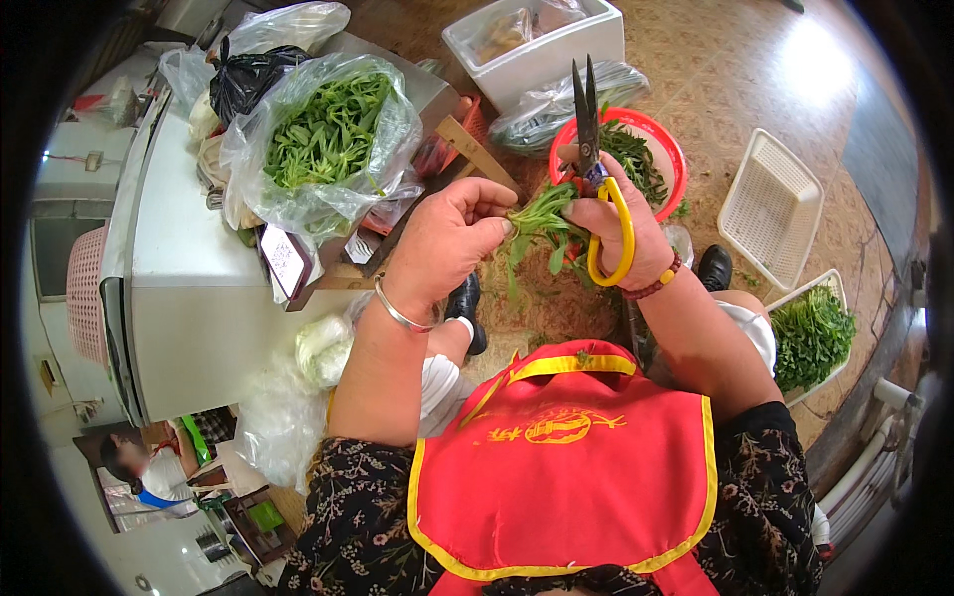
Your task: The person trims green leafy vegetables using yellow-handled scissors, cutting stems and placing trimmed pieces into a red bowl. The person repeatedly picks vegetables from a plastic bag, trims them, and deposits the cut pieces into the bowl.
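My right hand holds scissors with yellow handles, their dark blades pointing away from me. Its thumb and fingers also grip a small bunch of leafy greens. At the pale stem ends of that bunch, my left hand pinches with thumb and forefinger. Just beyond the right hand, partly hidden by it, is a red-rimmed basin with cut greens inside. A clear plastic bag full of green leaves lies open on the left, beyond my left hand.
A white foam box and a bagged bundle stand beyond the basin. On the floor at right are a white perforated basket and another basket of greens. A phone rests at the edge of the white-topped counter. Another person is at far left.
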`<state>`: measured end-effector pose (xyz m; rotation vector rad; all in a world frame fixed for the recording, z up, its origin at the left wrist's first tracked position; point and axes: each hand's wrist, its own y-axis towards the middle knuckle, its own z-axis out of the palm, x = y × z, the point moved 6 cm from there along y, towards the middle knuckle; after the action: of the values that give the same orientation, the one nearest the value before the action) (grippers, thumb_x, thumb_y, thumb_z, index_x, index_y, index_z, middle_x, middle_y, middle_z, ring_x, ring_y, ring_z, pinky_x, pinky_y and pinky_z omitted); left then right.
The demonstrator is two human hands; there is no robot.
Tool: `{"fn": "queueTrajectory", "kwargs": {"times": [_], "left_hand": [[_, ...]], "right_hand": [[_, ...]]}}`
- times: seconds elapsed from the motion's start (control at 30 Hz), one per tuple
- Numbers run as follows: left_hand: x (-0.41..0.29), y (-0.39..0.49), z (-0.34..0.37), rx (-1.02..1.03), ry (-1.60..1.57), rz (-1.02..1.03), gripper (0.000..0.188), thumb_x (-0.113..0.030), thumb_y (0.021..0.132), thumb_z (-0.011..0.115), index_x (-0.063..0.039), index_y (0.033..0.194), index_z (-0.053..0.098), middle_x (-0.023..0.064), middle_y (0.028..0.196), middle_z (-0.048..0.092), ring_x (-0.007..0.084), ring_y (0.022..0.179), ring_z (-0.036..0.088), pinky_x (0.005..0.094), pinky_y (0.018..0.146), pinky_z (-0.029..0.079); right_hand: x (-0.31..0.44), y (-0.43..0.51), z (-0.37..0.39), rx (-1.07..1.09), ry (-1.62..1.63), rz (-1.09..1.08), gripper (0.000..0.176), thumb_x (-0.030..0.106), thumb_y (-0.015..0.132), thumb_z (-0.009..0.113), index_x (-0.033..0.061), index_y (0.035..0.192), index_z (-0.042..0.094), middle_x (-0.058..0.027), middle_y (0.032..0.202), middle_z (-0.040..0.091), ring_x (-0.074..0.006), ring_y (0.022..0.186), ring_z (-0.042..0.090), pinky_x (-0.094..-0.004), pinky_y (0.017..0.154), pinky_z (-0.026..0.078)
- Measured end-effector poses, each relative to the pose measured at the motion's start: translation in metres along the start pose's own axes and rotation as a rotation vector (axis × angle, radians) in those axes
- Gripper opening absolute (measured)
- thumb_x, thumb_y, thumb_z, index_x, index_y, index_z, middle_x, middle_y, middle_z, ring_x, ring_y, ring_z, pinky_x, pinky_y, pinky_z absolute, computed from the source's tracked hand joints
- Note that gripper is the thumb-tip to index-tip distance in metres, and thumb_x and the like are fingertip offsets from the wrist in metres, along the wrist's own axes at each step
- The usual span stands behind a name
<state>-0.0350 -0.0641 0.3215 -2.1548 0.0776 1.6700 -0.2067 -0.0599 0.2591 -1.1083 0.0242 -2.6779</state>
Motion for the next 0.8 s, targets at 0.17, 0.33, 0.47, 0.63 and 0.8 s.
{"fn": "queueTrajectory", "kwargs": {"times": [0.17,0.33,0.47,0.63,0.8], "left_hand": [[-0.002,-0.006,-0.004,0.051,-0.159,-0.029,0.025,-0.002,0.086,0.059,0.000,0.111,0.062,-0.0005,0.089,0.062,0.0047,0.072,0.055,0.0196,0.062,0.046],[0.000,-0.010,-0.015,0.040,-0.361,-0.024,0.027,-0.001,0.087,0.053,-0.001,0.113,0.062,0.0016,0.084,0.060,0.0073,0.062,0.051,0.0216,0.058,0.044],[0.008,-0.018,-0.011,-0.036,-0.240,-0.118,0.027,-0.008,0.088,0.058,-0.002,0.114,0.062,0.0001,0.084,0.059,0.0059,0.065,0.051,0.0197,0.056,0.043],[0.004,-0.020,0.010,-0.072,-0.060,0.081,0.020,-0.010,0.086,0.069,-0.003,0.104,0.065,-0.0031,0.084,0.057,0.0044,0.068,0.052,0.0195,0.058,0.044],[0.000,-0.023,0.010,-0.207,0.036,0.271,0.010,-0.005,0.087,0.068,-0.003,0.096,0.066,-0.0018,0.088,0.056,0.0058,0.071,0.051,0.0203,0.061,0.042]], "right_hand": [[0.001,0.003,0.001,0.063,-0.147,-0.030,0.052,-0.002,0.081,0.057,0.0065,0.132,0.050,-0.0022,0.086,0.057,-0.0139,0.063,0.058,-0.0281,0.055,0.050],[0.003,0.003,0.000,0.058,-0.158,-0.054,0.054,-0.003,0.080,0.056,0.0064,0.133,0.049,-0.0015,0.085,0.056,-0.0120,0.064,0.055,-0.0265,0.056,0.049],[0.005,-0.003,0.005,0.100,-0.093,-0.039,0.055,-0.005,0.080,0.055,0.0070,0.133,0.049,-0.0003,0.088,0.055,-0.0095,0.072,0.055,-0.0237,0.063,0.048],[0.004,-0.005,0.010,0.129,-0.079,-0.080,0.058,-0.007,0.079,0.056,0.0083,0.134,0.048,-0.0002,0.098,0.057,-0.0095,0.076,0.057,-0.0244,0.065,0.049],[0.002,-0.006,0.011,0.166,-0.003,-0.087,0.060,-0.009,0.078,0.056,0.0076,0.135,0.047,-0.0017,0.106,0.059,-0.0104,0.083,0.059,-0.0241,0.070,0.050]]}}
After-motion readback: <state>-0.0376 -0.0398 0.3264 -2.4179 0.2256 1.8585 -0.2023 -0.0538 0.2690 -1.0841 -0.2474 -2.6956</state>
